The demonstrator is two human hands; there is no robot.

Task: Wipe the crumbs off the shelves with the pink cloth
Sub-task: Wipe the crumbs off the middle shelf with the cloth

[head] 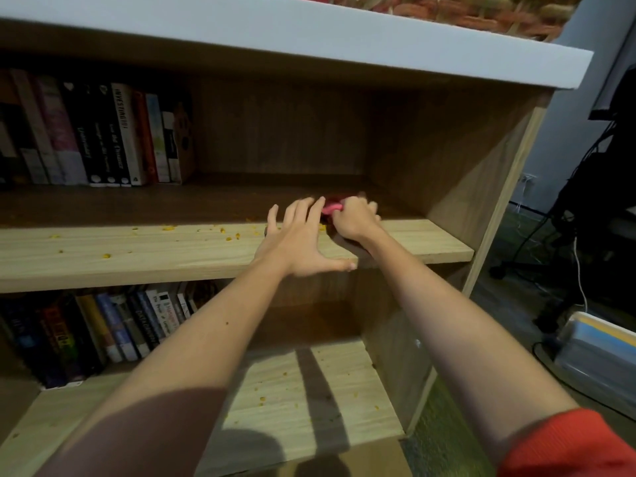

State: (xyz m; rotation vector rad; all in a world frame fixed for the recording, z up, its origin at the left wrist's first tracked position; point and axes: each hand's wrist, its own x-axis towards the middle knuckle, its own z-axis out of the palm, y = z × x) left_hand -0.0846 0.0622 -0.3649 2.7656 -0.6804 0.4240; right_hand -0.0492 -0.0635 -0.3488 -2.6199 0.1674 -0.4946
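My right hand [354,220] grips the pink cloth [331,208] on the upper wooden shelf [137,256], towards its right side; only a small pink part shows past my fingers. My left hand [303,242] lies flat and spread on the same shelf, touching the cloth's left side, thumb hooked over the front edge. Yellow crumbs [229,235] are scattered on this shelf left of my hands. More crumbs [262,399] lie on the lower shelf [309,407].
Books [103,132] stand at the back left of the upper shelf, and more books [103,332] on the lower one. The bookcase's right wall [464,173] is close to my right hand. Cables and a plastic box [599,352] sit on the floor at right.
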